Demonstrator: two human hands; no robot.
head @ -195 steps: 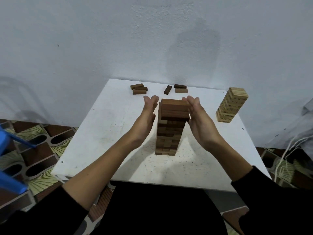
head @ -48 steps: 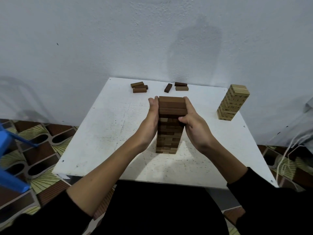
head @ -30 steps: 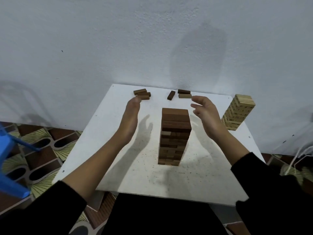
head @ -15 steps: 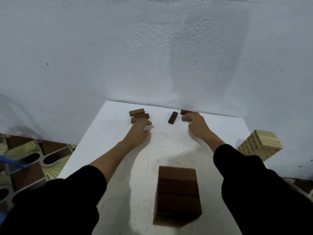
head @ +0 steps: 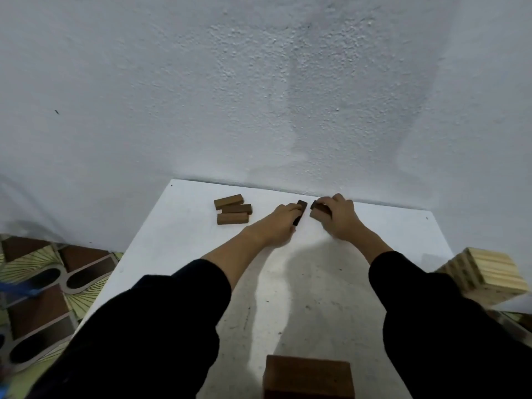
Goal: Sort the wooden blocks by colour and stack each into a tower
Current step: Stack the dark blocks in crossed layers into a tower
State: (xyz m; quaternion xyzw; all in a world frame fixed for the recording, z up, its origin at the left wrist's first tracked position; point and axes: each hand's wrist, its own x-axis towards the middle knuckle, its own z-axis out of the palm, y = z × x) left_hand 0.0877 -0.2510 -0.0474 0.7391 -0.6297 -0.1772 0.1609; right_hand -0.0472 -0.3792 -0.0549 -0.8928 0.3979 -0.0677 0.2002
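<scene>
The dark brown tower (head: 309, 378) stands at the near edge of the white table (head: 178, 240), only its top showing. At the far edge, my left hand (head: 277, 226) grips a single dark block (head: 300, 210). My right hand (head: 339, 218) curls over two dark blocks (head: 318, 210) lying side by side near the wall. Three more brown blocks (head: 233, 210) lie loose to the left of my hands. The pale wood tower (head: 486, 273) stands at the table's right edge.
A rough white wall (head: 259, 96) rises directly behind the table's far edge. Patterned floor tiles (head: 43, 283) show to the left, with a bit of blue furniture (head: 20, 290) at the left border.
My left hand has moved right from the three-block group onto the single dark block. My right hand has closed over the two blocks by the wall. The view has tilted further up.
</scene>
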